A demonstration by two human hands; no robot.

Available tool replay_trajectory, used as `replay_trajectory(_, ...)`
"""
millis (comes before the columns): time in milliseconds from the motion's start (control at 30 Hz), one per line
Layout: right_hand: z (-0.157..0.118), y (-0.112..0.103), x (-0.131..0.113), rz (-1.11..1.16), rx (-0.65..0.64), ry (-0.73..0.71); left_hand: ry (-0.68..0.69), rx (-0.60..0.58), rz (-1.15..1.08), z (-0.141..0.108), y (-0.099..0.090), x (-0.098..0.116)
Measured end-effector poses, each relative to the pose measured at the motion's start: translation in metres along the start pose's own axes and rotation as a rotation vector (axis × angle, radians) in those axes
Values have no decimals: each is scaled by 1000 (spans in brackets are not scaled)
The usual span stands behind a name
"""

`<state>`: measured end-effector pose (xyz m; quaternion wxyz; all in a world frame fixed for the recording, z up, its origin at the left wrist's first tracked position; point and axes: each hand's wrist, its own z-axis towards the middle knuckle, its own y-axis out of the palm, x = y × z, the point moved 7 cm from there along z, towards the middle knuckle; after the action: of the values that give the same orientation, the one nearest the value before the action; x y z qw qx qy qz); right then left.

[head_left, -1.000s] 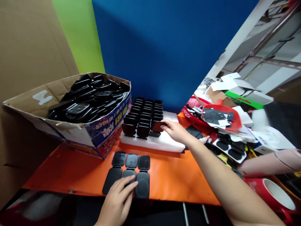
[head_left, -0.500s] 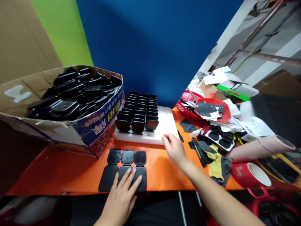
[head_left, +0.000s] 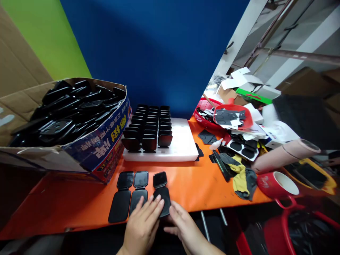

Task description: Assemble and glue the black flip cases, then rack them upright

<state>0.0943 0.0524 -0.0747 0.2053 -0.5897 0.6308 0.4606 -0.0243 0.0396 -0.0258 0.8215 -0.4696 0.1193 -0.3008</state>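
Note:
Three black hinged flip-lid pieces lie unfolded near the front edge of the orange table: a left one, a middle one and a right one. My left hand lies with outstretched fingers over the lower panels of the middle and right pieces; its thumb is hidden. Close at the right piece's lower right edge is my right hand, thumb and fingers apart, the upper digit touching or almost touching that edge. The right piece sits slightly turned, with a gap between it and the middle one.
A cardboard box heaped with black pieces stands at left. Behind the hands, rows of folded black pieces stand on a white foam slab. At right are a red basket, yellow-grey glove and red mug.
My right hand has come down from beside the foam slab to the right piece. That piece has shifted right and turned, away from the middle one. My left hand has moved right with it.

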Motion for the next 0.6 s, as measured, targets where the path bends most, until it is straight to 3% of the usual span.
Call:
replay_trajectory(100, -3, 0, -24, 92, 43, -159, -10, 76, -69, 20, 3, 12)
replay_trajectory(233, 1, -10, -55, -51, 97, -290, -62, 52, -143, 48, 11, 27)
replay_trajectory(300, 5, -25, -77, -148, 195, -335, -63, 4, -202, 55, 13, 32)
replay_trajectory(367, 6, -39, -115, -338, 333, -430, -48, -31, -258, 55, 11, 33)
replay_trajectory(467, 9, -26, -190, -838, 372, -667, -121, -20, -272, 39, 1, 13)
replay_trajectory(533, 18, -3, -227, -1117, 263, -753, -243, 4, -232, 17, -7, -15)
replay_trajectory(600, 33, 20, -249, -1369, 135, -763, -365, 24, -182, -9, -17, -45)
